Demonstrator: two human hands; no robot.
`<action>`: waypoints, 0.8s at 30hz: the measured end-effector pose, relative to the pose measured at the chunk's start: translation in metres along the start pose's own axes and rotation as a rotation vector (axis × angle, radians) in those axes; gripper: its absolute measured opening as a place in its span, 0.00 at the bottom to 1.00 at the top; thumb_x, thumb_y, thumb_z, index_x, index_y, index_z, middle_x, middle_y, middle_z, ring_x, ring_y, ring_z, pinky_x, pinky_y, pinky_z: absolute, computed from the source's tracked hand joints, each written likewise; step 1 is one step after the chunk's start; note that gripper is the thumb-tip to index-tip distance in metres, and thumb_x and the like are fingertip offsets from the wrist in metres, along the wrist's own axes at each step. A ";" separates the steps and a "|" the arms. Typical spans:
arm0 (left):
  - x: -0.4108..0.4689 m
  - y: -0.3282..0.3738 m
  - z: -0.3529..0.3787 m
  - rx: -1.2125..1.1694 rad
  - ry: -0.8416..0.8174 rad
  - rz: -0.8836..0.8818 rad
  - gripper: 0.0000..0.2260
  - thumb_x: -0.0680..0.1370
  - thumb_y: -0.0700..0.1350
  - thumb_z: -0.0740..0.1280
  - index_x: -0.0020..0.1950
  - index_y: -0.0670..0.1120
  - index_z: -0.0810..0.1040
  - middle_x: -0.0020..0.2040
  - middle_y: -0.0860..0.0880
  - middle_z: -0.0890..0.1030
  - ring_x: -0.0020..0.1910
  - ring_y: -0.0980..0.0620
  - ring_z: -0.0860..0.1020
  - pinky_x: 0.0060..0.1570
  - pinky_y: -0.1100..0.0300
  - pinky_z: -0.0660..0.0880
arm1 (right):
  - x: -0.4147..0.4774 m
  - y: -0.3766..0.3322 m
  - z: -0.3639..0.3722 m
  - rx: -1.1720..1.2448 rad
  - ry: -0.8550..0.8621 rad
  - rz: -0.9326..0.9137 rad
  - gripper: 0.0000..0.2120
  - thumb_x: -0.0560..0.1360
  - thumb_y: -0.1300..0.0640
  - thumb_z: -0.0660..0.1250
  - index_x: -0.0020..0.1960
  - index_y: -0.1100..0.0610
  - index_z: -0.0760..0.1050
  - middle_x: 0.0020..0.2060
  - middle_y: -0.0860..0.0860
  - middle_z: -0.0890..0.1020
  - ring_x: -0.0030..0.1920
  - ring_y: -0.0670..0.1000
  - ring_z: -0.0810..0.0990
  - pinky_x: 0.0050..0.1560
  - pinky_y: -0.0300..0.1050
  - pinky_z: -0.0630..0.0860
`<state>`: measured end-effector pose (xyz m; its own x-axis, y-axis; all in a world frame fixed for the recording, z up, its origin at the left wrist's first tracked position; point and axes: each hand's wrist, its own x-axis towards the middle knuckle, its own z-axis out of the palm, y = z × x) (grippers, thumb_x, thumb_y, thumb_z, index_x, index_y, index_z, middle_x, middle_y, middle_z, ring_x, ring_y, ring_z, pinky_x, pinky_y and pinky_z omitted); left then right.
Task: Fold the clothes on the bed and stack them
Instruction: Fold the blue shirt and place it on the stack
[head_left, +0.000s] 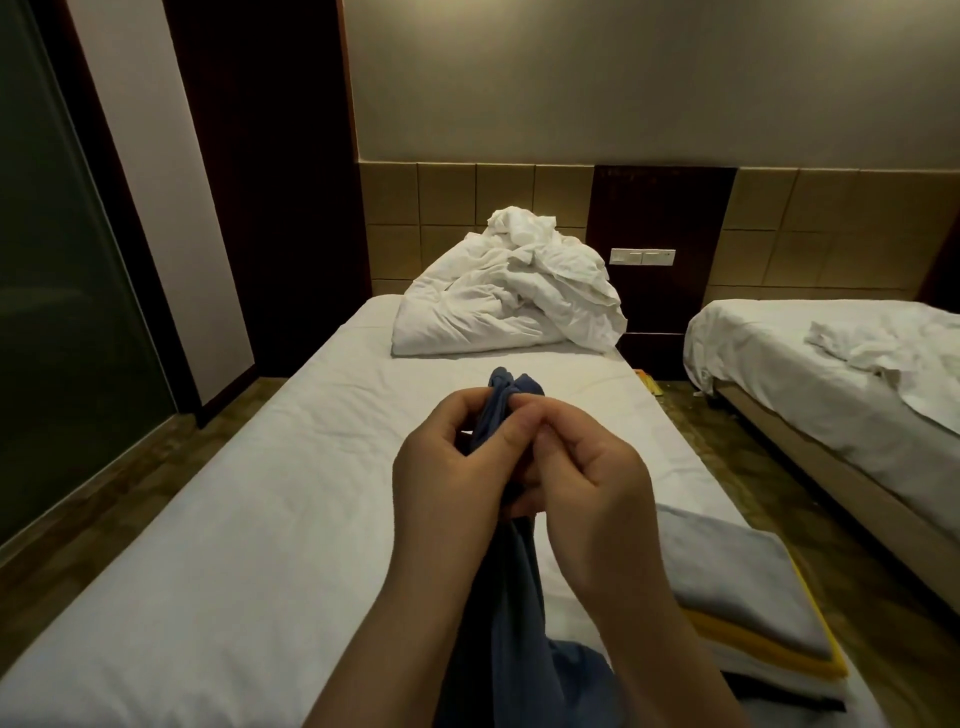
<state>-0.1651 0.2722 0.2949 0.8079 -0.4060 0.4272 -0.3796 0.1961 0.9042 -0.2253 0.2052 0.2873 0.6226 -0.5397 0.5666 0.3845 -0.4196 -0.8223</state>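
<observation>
The left hand (447, 457) and right hand (587, 467) meet above the bed (234, 519), both with fingers curled, pinching the bunched top of a blue garment (511, 613) that hangs down between the forearms. To the right, on the bed's edge, lies a stack of folded clothes (748, 618), grey on top. A crumpled white duvet (509, 296) sits at the far end.

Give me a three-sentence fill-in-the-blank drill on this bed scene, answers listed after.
The left hand and right hand both grip a ____ garment. The top piece of the folded stack is ____. The crumpled duvet at the far end of the bed is ____.
Missing words: blue; gray; white.
</observation>
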 end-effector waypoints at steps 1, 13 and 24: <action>0.001 -0.001 -0.002 -0.012 -0.013 -0.004 0.02 0.73 0.50 0.68 0.43 0.58 0.78 0.40 0.60 0.82 0.40 0.61 0.81 0.38 0.69 0.77 | 0.001 0.001 -0.001 0.044 -0.016 0.026 0.18 0.79 0.64 0.58 0.46 0.42 0.76 0.35 0.39 0.83 0.37 0.46 0.82 0.34 0.36 0.78; 0.062 0.035 -0.028 -0.055 -0.325 0.062 0.07 0.75 0.36 0.65 0.43 0.46 0.81 0.36 0.57 0.83 0.38 0.63 0.80 0.41 0.71 0.76 | 0.071 -0.005 -0.018 -0.122 -0.291 0.044 0.04 0.75 0.47 0.64 0.50 0.41 0.73 0.46 0.36 0.79 0.49 0.39 0.78 0.48 0.32 0.75; 0.146 0.101 -0.048 0.291 -0.358 0.263 0.05 0.77 0.42 0.65 0.44 0.51 0.79 0.38 0.56 0.80 0.36 0.66 0.78 0.33 0.75 0.72 | 0.177 -0.071 -0.019 -0.417 -0.323 -0.260 0.11 0.77 0.50 0.63 0.47 0.57 0.77 0.37 0.48 0.78 0.39 0.45 0.75 0.41 0.38 0.71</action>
<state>-0.0636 0.2755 0.4486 0.4835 -0.6657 0.5684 -0.6989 0.0975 0.7086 -0.1554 0.1260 0.4467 0.7450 -0.1580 0.6481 0.2929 -0.7953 -0.5307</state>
